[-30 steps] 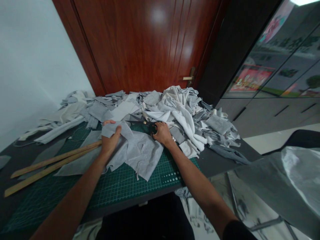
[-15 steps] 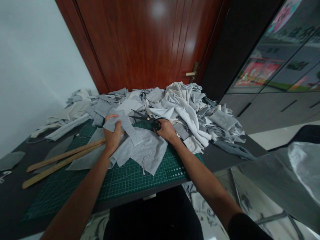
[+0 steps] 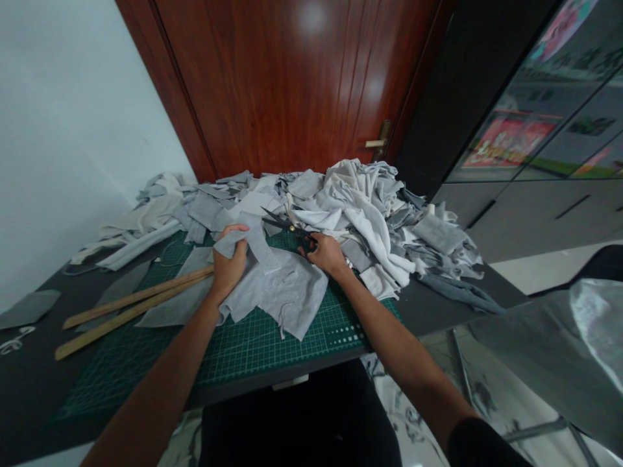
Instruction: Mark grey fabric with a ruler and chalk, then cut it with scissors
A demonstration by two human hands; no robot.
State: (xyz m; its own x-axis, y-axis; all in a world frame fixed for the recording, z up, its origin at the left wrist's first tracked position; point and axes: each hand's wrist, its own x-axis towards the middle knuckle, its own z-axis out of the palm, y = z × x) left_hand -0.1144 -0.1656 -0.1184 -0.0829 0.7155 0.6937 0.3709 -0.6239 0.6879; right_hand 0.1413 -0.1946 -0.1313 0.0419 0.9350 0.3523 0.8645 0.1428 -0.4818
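My left hand is closed on a light grey fabric piece, pinched between thumb and fingers, with a strip of it hanging to the right. In my right hand are black scissors, their blades parted and pointing left toward that piece. A small gap shows between the blades and the fabric. Under both hands a larger grey cloth lies spread on the green cutting mat. Two wooden sticks lie on the mat's left side, their right ends beside my left wrist.
A heap of grey and white fabric scraps runs along the back of the dark table, against a wooden door. A white cord and a grey scrap lie at the far left. A silvery sheet hangs at the right.
My left hand with the fabric piece has shifted slightly right, closer to the scissors. The scissors have tilted, and their blades look somewhat wider apart. The whole view has moved a little.
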